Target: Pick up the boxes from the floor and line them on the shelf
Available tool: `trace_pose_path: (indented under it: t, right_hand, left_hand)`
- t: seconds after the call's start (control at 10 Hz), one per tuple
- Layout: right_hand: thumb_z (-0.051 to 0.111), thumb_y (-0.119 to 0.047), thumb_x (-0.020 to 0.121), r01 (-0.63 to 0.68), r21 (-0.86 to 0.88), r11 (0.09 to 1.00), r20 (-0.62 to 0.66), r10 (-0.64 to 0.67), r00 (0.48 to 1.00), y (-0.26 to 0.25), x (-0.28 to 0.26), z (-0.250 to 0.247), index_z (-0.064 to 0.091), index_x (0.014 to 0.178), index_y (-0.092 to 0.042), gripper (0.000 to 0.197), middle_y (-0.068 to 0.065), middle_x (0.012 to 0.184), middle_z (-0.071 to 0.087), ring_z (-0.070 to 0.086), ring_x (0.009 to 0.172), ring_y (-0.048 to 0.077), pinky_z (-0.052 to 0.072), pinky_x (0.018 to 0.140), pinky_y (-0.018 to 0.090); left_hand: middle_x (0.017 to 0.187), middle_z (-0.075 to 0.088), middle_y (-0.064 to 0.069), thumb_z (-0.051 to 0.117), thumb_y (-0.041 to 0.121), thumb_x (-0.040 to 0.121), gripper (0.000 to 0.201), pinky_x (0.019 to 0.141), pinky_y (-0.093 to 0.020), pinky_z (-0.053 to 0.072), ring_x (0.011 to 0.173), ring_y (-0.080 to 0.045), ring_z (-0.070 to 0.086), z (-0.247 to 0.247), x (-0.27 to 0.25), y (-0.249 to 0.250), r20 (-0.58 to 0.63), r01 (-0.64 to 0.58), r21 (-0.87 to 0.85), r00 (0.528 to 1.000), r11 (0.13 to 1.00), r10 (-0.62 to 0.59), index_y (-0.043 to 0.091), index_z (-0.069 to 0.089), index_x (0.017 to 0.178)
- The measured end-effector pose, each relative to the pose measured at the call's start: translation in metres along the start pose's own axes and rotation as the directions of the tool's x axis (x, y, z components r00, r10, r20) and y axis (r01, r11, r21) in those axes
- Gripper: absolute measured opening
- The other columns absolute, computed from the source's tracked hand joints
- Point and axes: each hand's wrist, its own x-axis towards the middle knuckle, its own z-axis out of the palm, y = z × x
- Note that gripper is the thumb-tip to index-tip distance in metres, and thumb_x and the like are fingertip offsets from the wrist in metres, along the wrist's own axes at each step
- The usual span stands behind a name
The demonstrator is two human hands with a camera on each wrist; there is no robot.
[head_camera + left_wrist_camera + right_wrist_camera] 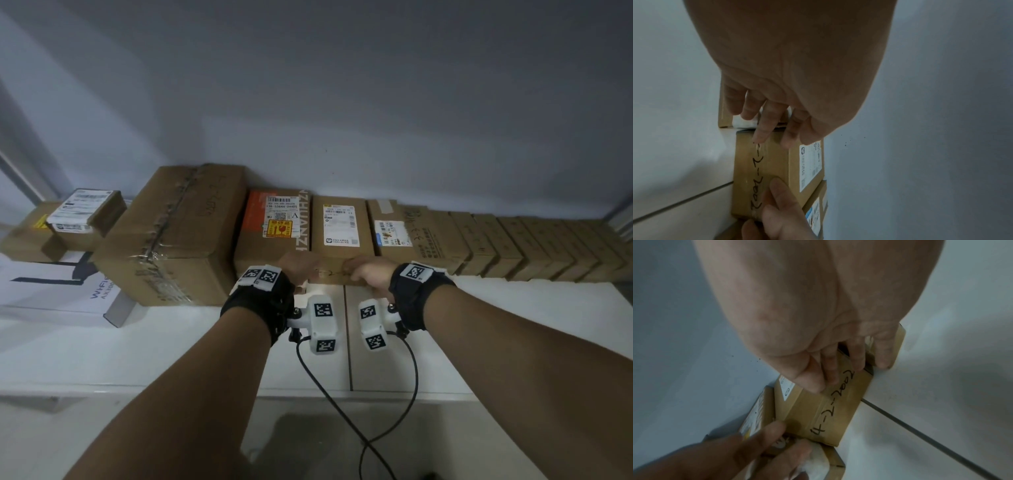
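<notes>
A small cardboard box (342,233) with a white label on top stands on the white shelf (496,329), in the row against the wall. Its front face bears black handwriting (758,170) (826,415). My left hand (298,265) (781,129) lays straight fingers on the left part of that front face, with some fingers over the neighbouring box. My right hand (368,272) (838,369) touches the right part of the face with its thumb and extended fingers. Neither hand curls around the box.
Left of it stand an orange-labelled box (274,229) and a large taped carton (171,236). A white WiFi box (61,291) and stacked parcels (78,216) sit at the far left. To the right runs a labelled box (394,229) and several small cartons (534,246). Wrist cables (342,411) hang below.
</notes>
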Motion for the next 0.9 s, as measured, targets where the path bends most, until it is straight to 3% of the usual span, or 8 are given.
trace_pose_path:
  t: [0.2,0.3,0.4,0.5,0.6,0.7,0.8,0.9]
  right_hand:
    - [0.044,-0.002,0.097,0.036,0.008,0.999,0.024,-0.037,0.999,-0.012,-0.004,0.003,0.051,0.139,-0.009,0.043,0.005,0.149,0.041,0.042,0.128,0.021,0.037,0.072,0.010]
    - [0.049,-0.009,0.095,0.006,0.144,0.990,-0.128,0.013,0.992,-0.005,0.001,0.002,0.058,0.123,-0.005,0.030,0.011,0.129,0.057,0.057,0.110,0.028,0.050,0.086,0.031]
    - [0.054,-0.011,0.092,-0.068,0.398,0.915,-0.262,0.185,0.947,0.001,0.006,-0.005,0.050,0.121,-0.007,0.029,0.019,0.112,0.063,0.067,0.095,0.036,0.058,0.082,0.051]
    - [0.056,-0.009,0.089,-0.101,0.384,0.918,-0.240,0.205,0.949,0.002,0.006,-0.008,0.043,0.135,-0.010,0.048,0.018,0.119,0.061,0.064,0.103,0.037,0.057,0.084,0.050]
    - [0.049,-0.010,0.091,-0.111,0.282,0.953,-0.199,0.171,0.965,0.000,0.006,-0.008,0.047,0.134,-0.006,0.043,0.021,0.122,0.060,0.062,0.106,0.040,0.056,0.087,0.051]
    - [0.042,-0.007,0.096,-0.133,0.226,0.965,-0.129,0.165,0.978,-0.004,0.001,-0.008,0.053,0.124,0.001,0.032,0.027,0.125,0.058,0.057,0.115,0.043,0.049,0.098,0.053]
    - [0.046,-0.009,0.095,-0.104,0.206,0.973,-0.088,0.124,0.988,-0.007,-0.011,-0.011,0.055,0.119,-0.003,0.026,0.023,0.123,0.058,0.058,0.114,0.043,0.050,0.097,0.054]
    - [0.048,-0.018,0.097,-0.102,0.164,0.981,-0.087,0.117,0.989,-0.016,-0.022,-0.025,0.054,0.126,-0.004,0.033,0.018,0.121,0.062,0.067,0.094,0.035,0.057,0.076,0.041]
  left_hand:
    - [0.111,0.057,-0.010,0.056,0.015,0.096,0.028,0.071,-0.030,0.050,0.090,-0.019,0.057,-0.005,0.008,-0.003,0.054,-0.037,0.052,0.998,0.998,0.034,0.003,0.060,0.121]
    - [0.110,0.067,-0.007,0.057,0.024,0.094,0.017,0.074,-0.029,0.049,0.081,-0.016,0.057,-0.003,0.004,-0.006,0.024,-0.011,0.039,1.000,0.999,0.010,0.011,0.061,0.104]
    - [0.105,0.072,-0.005,0.055,0.031,0.092,0.025,0.078,-0.033,0.053,0.081,-0.019,0.063,-0.001,0.004,-0.007,0.028,0.005,0.039,1.000,0.999,-0.006,0.014,0.063,0.110]
    - [0.102,0.068,-0.003,0.054,0.027,0.093,0.029,0.079,-0.037,0.056,0.083,-0.022,0.066,0.008,-0.001,0.000,0.047,-0.017,0.031,0.999,0.999,0.016,0.015,0.059,0.119]
    - [0.107,0.061,-0.008,0.054,0.020,0.095,0.036,0.087,-0.046,0.058,0.090,-0.028,0.065,0.018,0.000,0.005,0.056,-0.023,-0.040,0.998,0.999,0.025,0.012,0.054,0.130]
    - [0.098,0.062,-0.008,0.056,0.019,0.097,0.020,0.089,-0.039,0.056,0.084,-0.025,0.068,0.019,0.001,0.005,0.053,0.019,-0.066,0.999,0.998,-0.015,0.012,0.058,0.115]
    - [0.100,0.062,-0.004,0.057,0.025,0.097,0.028,0.089,-0.038,0.056,0.082,-0.024,0.067,0.014,-0.007,0.007,0.053,0.011,-0.040,0.999,0.999,-0.009,0.014,0.056,0.122]
    - [0.110,0.063,-0.003,0.056,0.032,0.095,0.025,0.091,-0.040,0.054,0.090,-0.024,0.065,0.007,-0.019,0.017,0.088,0.016,-0.001,0.996,1.000,-0.016,0.015,0.058,0.114]
